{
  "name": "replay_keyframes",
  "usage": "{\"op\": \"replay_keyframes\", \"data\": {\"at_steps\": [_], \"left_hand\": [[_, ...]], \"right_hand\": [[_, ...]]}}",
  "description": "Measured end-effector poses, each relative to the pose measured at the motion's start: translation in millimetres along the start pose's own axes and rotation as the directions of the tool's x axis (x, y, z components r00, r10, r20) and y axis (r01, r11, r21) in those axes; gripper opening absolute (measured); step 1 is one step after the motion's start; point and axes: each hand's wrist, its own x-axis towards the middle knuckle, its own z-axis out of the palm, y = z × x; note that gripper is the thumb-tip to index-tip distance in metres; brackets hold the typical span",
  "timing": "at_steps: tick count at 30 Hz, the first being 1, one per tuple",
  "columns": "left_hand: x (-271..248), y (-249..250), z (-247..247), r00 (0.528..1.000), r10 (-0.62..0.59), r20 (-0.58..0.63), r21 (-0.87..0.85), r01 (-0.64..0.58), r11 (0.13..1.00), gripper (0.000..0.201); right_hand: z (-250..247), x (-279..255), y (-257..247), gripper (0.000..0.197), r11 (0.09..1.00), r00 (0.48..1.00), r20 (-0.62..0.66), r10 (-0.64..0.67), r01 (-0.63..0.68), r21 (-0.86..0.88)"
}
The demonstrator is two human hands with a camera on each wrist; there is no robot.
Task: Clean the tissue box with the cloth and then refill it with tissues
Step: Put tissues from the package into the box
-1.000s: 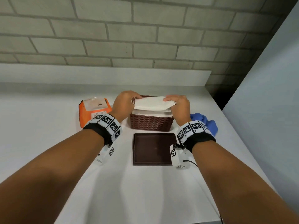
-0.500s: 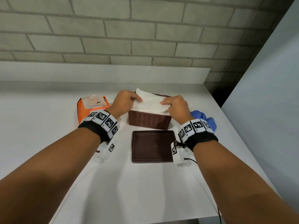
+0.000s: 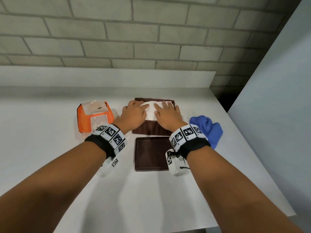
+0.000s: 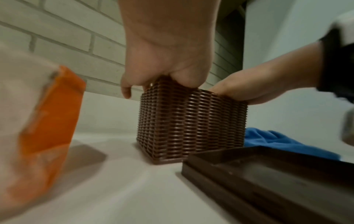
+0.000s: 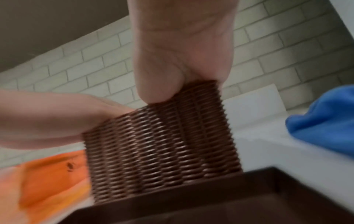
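Left hand (image 3: 133, 115) and right hand (image 3: 168, 116) lie flat, fingers straight, palms down, side by side, pressing the tissues (image 3: 151, 109) into the tissue box (image 3: 149, 129).

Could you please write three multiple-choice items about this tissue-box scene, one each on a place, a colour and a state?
1. Where does the lid lie?
A. On the box
B. On the table, nearer the person than the box
C. Under the orange pack

2. What colour is the cloth?
A. Blue
B. Red
C. Green

3. What are the two hands doing?
A. Wiping with the cloth
B. Lifting the lid
C. Pressing flat on the tissues

Answers: B, the lid lies apart below the tissue box; A, it lies crumpled right of the box; C, left hand and right hand rest on the tissues.
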Motion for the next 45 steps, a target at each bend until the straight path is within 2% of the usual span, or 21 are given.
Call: {"op": "replay_keyframes", "data": {"at_steps": [3, 6, 9, 12, 17, 20, 26, 29, 31, 33, 36, 40, 45], "left_hand": [[-10, 6, -7, 0.989, -0.025, 0.149, 0.093, 0.011, 0.996, 0.051], [-9, 16, -15, 0.97, 0.041, 0.238, 0.106, -0.068, 0.992, 0.056], [-4, 21, -18, 0.945, 0.064, 0.319, 0.088, -0.097, 0.991, 0.055], [2, 16, -19, 0.925, 0.03, 0.379, 0.15, -0.094, 0.984, 0.055], [10, 18, -20, 0.877, -0.087, 0.473, 0.22, -0.022, 0.975, 0.061], [10, 19, -20, 0.866, -0.095, 0.491, 0.207, -0.011, 0.978, 0.06], [3, 15, -29, 0.927, -0.02, 0.376, 0.034, 0.008, 0.999, 0.054], [-1, 8, -32, 0.975, 0.007, 0.22, -0.081, 0.011, 0.997, 0.047], [-1, 1, -30, 0.998, 0.014, 0.06, -0.19, -0.003, 0.982, 0.043], [-3, -2, -28, 0.998, -0.005, -0.063, -0.311, -0.015, 0.95, 0.039], [-8, 0, -29, 0.992, -0.04, -0.117, -0.353, -0.004, 0.935, 0.035], [-15, 1, -29, 0.989, -0.082, -0.122, -0.384, 0.029, 0.923, 0.033], [-27, -2, -30, 0.975, -0.131, -0.181, -0.464, 0.033, 0.885, 0.032]], "right_hand": [[-8, 2, 3, 0.05, 0.999, 0.991, 0.132, -0.034, 0.039, -0.032], [-18, 4, -1, 0.052, 0.997, 0.977, 0.214, 0.005, 0.011, -0.07], [-25, 4, -9, 0.056, 0.992, 0.974, 0.214, 0.08, -0.058, -0.11], [-26, 4, -13, 0.056, 0.989, 0.96, 0.243, 0.138, -0.118, -0.093], [-23, 1, -11, 0.058, 0.989, 0.935, 0.324, 0.143, -0.144, -0.022], [-22, 1, -13, 0.058, 0.987, 0.93, 0.334, 0.153, -0.159, -0.011], [-27, -6, -14, 0.056, 0.984, 0.953, 0.27, 0.138, -0.163, 0.072], [-38, -21, -23, 0.046, 0.98, 0.988, 0.056, 0.143, -0.149, 0.13], [-47, -33, -33, 0.035, 0.982, 0.978, -0.143, 0.153, -0.134, 0.136], [-53, -44, -45, 0.029, 0.992, 0.97, -0.214, 0.118, -0.109, 0.056], [-46, -60, -63, 0.027, 0.999, 0.999, -0.033, 0.041, -0.04, 0.036], [-12, -67, -80, 0.026, 0.998, 0.984, 0.174, -0.047, 0.041, 0.038], [18, -61, -95, 0.036, 0.999, 0.933, 0.357, 0.045, -0.049, 0.003]]}}
